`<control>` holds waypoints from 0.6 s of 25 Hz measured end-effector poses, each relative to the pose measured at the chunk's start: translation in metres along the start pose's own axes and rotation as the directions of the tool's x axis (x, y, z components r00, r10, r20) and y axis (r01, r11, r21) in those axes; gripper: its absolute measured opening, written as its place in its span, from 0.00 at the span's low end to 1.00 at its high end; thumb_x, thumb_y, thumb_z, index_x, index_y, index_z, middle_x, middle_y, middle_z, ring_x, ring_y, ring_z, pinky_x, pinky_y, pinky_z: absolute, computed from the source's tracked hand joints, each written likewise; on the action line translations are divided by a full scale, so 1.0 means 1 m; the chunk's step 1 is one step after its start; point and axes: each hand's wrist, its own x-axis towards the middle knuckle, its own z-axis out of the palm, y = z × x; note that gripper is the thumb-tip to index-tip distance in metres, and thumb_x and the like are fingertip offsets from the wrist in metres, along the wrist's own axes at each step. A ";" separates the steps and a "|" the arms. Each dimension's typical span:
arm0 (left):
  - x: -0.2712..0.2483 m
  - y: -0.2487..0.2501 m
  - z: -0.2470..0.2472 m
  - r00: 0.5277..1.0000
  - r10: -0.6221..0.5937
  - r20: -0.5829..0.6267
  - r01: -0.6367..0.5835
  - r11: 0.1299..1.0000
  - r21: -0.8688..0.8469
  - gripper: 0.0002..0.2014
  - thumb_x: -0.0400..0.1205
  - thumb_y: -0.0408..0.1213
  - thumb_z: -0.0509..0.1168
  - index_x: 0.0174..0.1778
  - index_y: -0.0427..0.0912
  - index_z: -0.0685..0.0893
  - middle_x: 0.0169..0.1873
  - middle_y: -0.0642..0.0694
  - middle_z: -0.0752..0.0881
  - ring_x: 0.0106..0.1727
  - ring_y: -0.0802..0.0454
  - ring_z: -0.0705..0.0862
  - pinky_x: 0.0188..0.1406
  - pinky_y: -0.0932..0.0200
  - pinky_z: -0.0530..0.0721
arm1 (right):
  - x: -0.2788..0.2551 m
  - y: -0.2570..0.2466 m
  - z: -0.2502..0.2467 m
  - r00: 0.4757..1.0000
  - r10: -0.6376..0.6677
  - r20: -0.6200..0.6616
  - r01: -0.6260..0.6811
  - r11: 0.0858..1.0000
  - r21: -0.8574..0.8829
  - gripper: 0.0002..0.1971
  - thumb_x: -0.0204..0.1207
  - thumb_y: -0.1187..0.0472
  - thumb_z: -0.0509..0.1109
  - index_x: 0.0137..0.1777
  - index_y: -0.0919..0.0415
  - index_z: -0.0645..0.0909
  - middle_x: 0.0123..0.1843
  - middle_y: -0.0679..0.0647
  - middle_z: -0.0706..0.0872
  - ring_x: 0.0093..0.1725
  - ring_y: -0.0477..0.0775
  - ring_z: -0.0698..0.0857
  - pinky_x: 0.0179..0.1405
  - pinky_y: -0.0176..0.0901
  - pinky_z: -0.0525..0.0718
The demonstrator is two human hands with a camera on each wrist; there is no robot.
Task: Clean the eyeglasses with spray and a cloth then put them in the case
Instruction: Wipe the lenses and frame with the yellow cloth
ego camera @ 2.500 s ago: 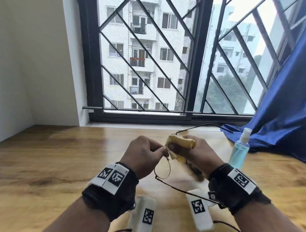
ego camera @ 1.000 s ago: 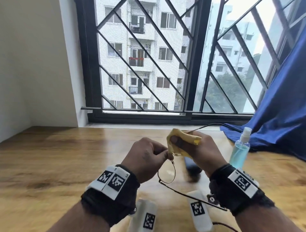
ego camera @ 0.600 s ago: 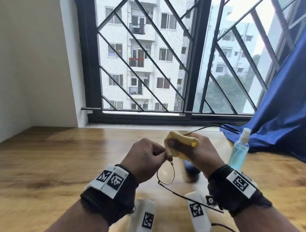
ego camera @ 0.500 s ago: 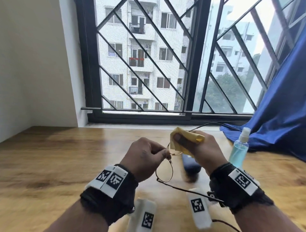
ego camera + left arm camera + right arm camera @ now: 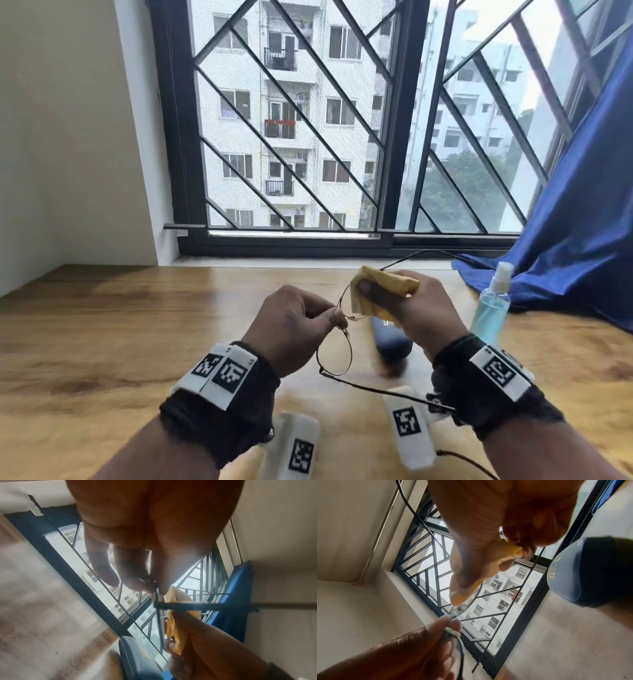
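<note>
Thin round metal eyeglasses (image 5: 334, 356) hang in the air above the wooden table (image 5: 137, 342). My left hand (image 5: 337, 313) pinches them at the bridge between thumb and forefinger, which the right wrist view shows on the frame (image 5: 462, 605). My right hand (image 5: 373, 294) pinches a folded yellow cloth (image 5: 394, 282) around the far lens, hiding most of it. Both temples stick out unfolded. A dark blue case (image 5: 390, 339) lies on the table under my right hand. A spray bottle (image 5: 489, 308) of blue liquid stands upright to the right.
A barred window runs along the table's far edge. A blue curtain (image 5: 565, 240) drapes onto the table at the back right, just behind the bottle. A white wall closes off the left side.
My right hand has shifted the cloth back and forth over the far lens and sits slightly higher and further right. The left hand keeps its pinch on the bridge.
</note>
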 end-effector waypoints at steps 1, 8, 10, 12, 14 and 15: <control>0.000 -0.001 -0.001 1.000 -0.006 -0.010 0.006 1.000 -0.010 0.08 0.80 0.40 0.73 0.37 0.48 0.96 0.24 0.46 0.88 0.28 0.61 0.77 0.32 0.61 0.76 | 0.000 0.001 0.000 1.000 0.008 0.023 -0.008 1.000 0.005 0.10 0.66 0.54 0.87 0.40 0.55 0.89 0.26 0.39 0.87 0.25 0.35 0.81 0.25 0.26 0.75; 0.000 0.004 -0.002 0.997 0.028 0.069 -0.028 1.000 -0.005 0.16 0.80 0.46 0.71 0.25 0.63 0.90 0.28 0.37 0.86 0.29 0.57 0.76 0.32 0.55 0.77 | -0.006 -0.001 0.009 0.994 0.012 0.108 -0.008 0.999 -0.033 0.22 0.58 0.52 0.90 0.50 0.57 0.90 0.38 0.48 0.93 0.35 0.42 0.88 0.33 0.35 0.83; 0.000 0.006 -0.001 0.995 0.037 0.088 -0.037 0.999 -0.010 0.18 0.80 0.46 0.68 0.24 0.68 0.87 0.27 0.40 0.85 0.30 0.56 0.77 0.34 0.52 0.79 | -0.006 -0.001 0.006 0.997 -0.005 0.081 0.011 0.998 -0.067 0.22 0.57 0.48 0.90 0.50 0.54 0.91 0.41 0.47 0.94 0.38 0.40 0.89 0.37 0.36 0.85; -0.001 0.008 0.000 0.997 0.034 0.071 -0.034 0.999 0.003 0.21 0.82 0.41 0.68 0.24 0.68 0.86 0.24 0.44 0.83 0.30 0.55 0.76 0.33 0.52 0.79 | -0.006 -0.002 0.005 0.997 -0.003 0.073 0.011 0.995 -0.102 0.23 0.57 0.46 0.90 0.50 0.51 0.91 0.42 0.46 0.94 0.40 0.39 0.90 0.38 0.37 0.85; 0.000 0.006 0.001 0.999 0.036 0.028 -0.037 0.999 0.022 0.18 0.80 0.43 0.66 0.25 0.68 0.86 0.27 0.37 0.84 0.30 0.47 0.79 0.36 0.48 0.82 | -0.007 -0.003 0.004 0.996 0.010 0.091 0.000 0.995 -0.102 0.22 0.56 0.46 0.91 0.49 0.50 0.91 0.41 0.45 0.94 0.40 0.40 0.90 0.38 0.37 0.84; 0.000 0.005 0.001 0.999 0.038 0.014 -0.038 0.999 0.030 0.17 0.79 0.44 0.65 0.26 0.68 0.87 0.29 0.36 0.86 0.33 0.41 0.82 0.39 0.46 0.83 | -0.007 -0.004 0.004 0.995 0.010 0.101 0.001 0.994 -0.112 0.23 0.55 0.46 0.91 0.49 0.49 0.90 0.42 0.45 0.94 0.41 0.41 0.91 0.39 0.37 0.84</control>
